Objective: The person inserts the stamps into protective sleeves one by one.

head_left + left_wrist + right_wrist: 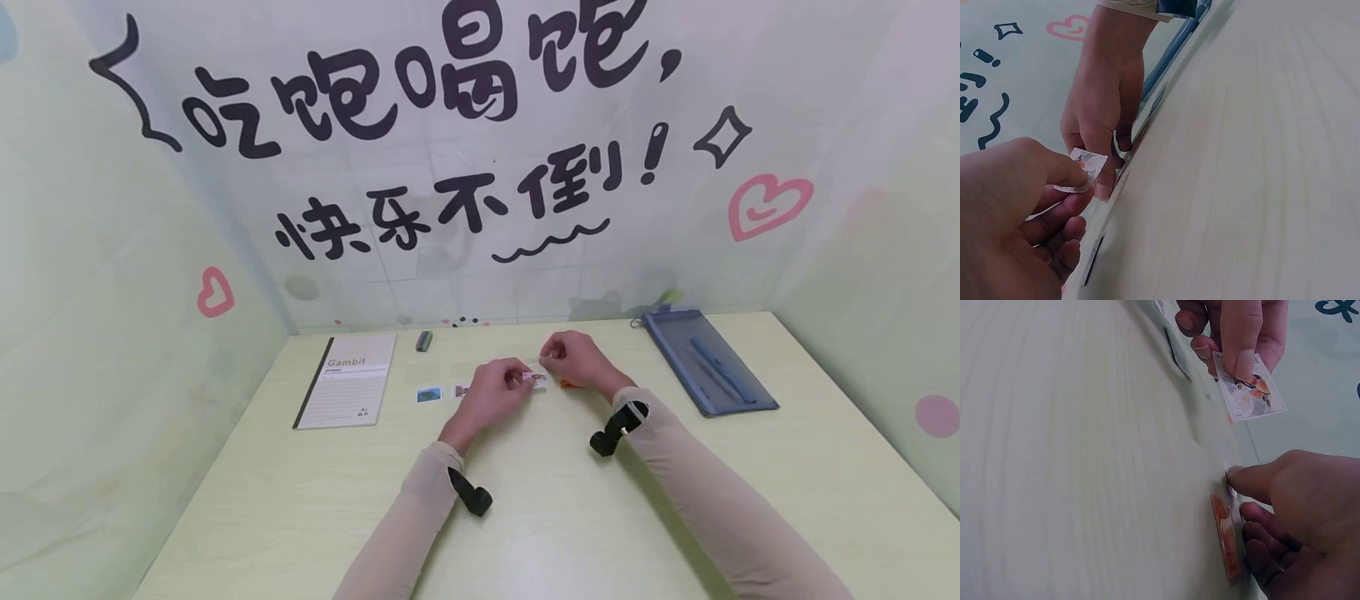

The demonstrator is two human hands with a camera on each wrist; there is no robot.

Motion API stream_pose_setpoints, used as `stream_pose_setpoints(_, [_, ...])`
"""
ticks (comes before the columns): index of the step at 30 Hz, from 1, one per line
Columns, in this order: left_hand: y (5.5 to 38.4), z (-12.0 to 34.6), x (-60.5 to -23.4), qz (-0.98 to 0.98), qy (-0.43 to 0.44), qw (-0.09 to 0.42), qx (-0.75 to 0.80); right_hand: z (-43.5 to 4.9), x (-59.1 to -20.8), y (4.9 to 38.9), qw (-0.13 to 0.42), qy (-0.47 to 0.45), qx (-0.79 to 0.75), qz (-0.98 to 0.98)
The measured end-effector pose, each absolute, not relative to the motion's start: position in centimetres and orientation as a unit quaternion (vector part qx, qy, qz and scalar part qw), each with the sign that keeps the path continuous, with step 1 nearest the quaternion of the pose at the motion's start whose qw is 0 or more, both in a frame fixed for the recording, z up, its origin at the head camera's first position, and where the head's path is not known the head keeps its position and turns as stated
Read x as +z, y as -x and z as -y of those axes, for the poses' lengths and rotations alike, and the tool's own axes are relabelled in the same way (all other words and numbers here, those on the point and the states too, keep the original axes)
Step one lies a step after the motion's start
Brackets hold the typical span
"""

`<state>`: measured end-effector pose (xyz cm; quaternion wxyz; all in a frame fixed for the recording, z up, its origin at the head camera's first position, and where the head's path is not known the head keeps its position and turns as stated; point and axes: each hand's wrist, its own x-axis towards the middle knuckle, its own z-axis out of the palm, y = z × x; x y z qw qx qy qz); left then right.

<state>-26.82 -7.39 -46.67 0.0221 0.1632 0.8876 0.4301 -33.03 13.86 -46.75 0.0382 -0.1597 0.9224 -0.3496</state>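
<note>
My left hand [498,389] pinches a small postage stamp [1250,394] between thumb and fingers; it has perforated edges and an orange bird picture. Just to the right, my right hand [579,360] is low at the table, thumb and fingertips together at the edge of a thin clear sleeve [532,363], which is hard to make out. An orange stamp [1225,537] lies on the table beneath the right hand. Left of the hands lie a blue stamp [430,395] and another stamp [460,390] partly covered by the left hand.
A Gambit notebook [347,383] lies at the left of the table [525,517]. Near the back is a small dark green block [423,341]. At the right lies a blue mesh zip pouch [690,354] with a blue pen-shaped item [723,371]. Faint clear rectangles [422,372] lie behind the stamps.
</note>
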Motion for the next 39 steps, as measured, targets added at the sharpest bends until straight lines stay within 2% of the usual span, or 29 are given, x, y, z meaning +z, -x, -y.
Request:
stream_pose_setpoints(10, [26.7, 7.6, -46.8, -0.886, -0.160, 0.016, 0.435, -14.3, -46.6, 32.3, 0.033, 0.152, -0.382, -0.911])
stream_pose_setpoints(21, [25.7, 8.2, -46.8, -0.883, -0.173, 0.013, 0.435, -15.5, -46.5, 29.0, -0.032, 0.151, -0.478, -0.865])
stream_pose_setpoints(26, [24.7, 9.0, -46.7, -0.882, -0.173, 0.022, 0.438, -16.4, -46.4, 26.8, 0.001, 0.156, -0.518, -0.841])
stream_pose_setpoints(34, [22.9, 10.5, -47.1, -0.858, -0.174, 0.049, 0.481, -16.7, -47.3, 23.8, 0.100, 0.161, -0.552, -0.812])
stream_pose_setpoints(39, [21.6, 11.7, -47.9, -0.844, -0.156, 0.065, 0.509, -16.2, -48.2, 22.2, 0.128, 0.190, -0.559, -0.797])
